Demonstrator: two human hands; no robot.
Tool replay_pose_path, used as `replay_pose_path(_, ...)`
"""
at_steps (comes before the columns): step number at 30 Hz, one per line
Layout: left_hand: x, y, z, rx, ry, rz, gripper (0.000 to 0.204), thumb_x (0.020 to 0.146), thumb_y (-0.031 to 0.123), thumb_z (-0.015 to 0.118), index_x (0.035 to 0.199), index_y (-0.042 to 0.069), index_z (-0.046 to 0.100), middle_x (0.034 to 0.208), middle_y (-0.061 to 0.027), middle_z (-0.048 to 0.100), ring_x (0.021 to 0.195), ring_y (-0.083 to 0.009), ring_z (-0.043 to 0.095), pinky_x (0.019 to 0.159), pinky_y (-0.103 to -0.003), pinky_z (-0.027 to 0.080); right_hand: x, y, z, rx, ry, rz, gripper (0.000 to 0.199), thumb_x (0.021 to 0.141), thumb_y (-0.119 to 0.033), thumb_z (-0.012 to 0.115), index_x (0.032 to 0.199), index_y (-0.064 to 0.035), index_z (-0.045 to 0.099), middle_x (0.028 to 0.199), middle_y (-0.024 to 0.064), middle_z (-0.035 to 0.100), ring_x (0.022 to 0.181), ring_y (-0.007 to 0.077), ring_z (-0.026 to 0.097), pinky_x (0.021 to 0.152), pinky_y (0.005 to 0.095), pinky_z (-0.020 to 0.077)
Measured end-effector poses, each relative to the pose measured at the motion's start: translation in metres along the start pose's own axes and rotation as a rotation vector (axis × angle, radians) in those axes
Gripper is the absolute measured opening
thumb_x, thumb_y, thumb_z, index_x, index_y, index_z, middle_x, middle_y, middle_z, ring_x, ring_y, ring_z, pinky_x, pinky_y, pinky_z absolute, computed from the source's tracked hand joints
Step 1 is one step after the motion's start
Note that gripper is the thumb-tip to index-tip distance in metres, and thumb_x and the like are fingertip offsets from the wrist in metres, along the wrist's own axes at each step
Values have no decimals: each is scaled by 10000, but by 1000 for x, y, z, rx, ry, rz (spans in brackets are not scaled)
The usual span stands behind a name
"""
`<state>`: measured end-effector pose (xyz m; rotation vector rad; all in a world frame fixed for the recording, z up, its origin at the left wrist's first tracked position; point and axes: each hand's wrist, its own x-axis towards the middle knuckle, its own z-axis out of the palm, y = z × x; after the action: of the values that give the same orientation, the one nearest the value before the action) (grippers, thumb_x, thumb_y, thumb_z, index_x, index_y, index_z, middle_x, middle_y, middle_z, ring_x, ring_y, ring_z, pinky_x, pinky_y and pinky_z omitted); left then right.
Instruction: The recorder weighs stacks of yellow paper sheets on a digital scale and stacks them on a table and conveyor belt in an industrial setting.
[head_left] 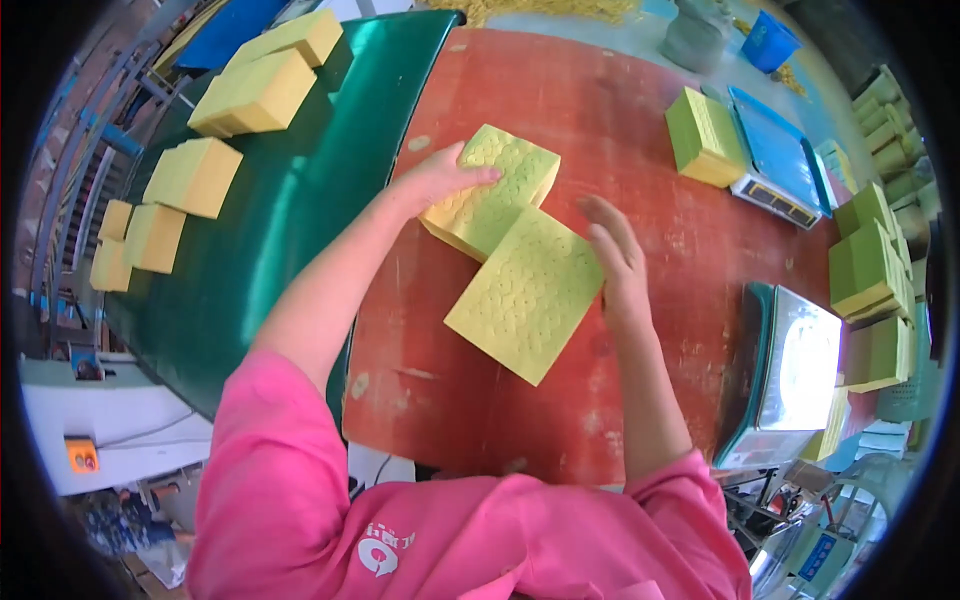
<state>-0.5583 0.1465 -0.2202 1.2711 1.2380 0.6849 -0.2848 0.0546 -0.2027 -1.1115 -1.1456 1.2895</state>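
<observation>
Two stacks of yellow paper with a pattern of small curved marks are in front of me on a red tabletop [430, 420]. My left hand [443, 182] grips the farther stack [510, 165] at its left side, the thumb lying on top and the other fingers mostly hidden. The nearer stack [525, 297] is turned at an angle, and its far corner overlaps the farther stack. My right hand [620, 262] is beside the nearer stack's right corner, fingers extended and slightly apart, holding nothing. Whether it touches the paper edge I cannot tell.
On the left, several yellow paper stacks [255, 95] stand on a green conveyor belt [290, 230]. At right are another stack [705, 140], a blue-topped scale [775, 150], a second scale [795, 365] and more stacks [862, 270]. A blue bin [770, 42] stands far right.
</observation>
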Motion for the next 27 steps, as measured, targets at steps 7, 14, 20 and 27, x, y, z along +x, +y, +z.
replay_pose_path(7, -115, -19, 113, -87, 300, 22, 603, 837, 309, 759, 1292, -2, 515, 1204, -108, 640, 1110, -184, 605, 952, -341, 478, -55, 6, -82, 20, -466, 229, 241, 907, -128, 584, 1066, 33, 667, 936, 41, 676, 860, 100, 605, 788, 266, 485)
replay_pose_path(14, -173, -16, 201, -70, 467, 16, 714, 820, 327, 771, 1351, -32, 458, 1287, -172, 584, 1175, -239, 574, 995, -368, 447, -99, -17, -143, -55, -653, 210, 234, 904, -120, 580, 1062, 26, 672, 925, 44, 675, 854, 114, 611, 778, 273, 489)
replay_pose_path(20, -243, 75, 308, 876, 703, 488, 704, 869, 361, 658, 1419, -2, 410, 1484, -257, 348, 1364, -444, 337, 1108, -517, 291, -131, -9, -174, -73, -692, 158, 249, 913, -135, 601, 1095, 25, 660, 957, 52, 674, 884, 119, 604, 802, 274, 483)
replay_pose_path(27, -257, 42, 403, 1167, 463, 210, 673, 890, 389, 615, 1416, 11, 432, 1516, -240, 305, 1394, -454, 267, 1063, -638, 269, -199, -20, -204, -23, -36, -81, 213, 956, -111, 545, 1100, 17, 637, 998, 57, 666, 905, 117, 592, 816, 278, 482)
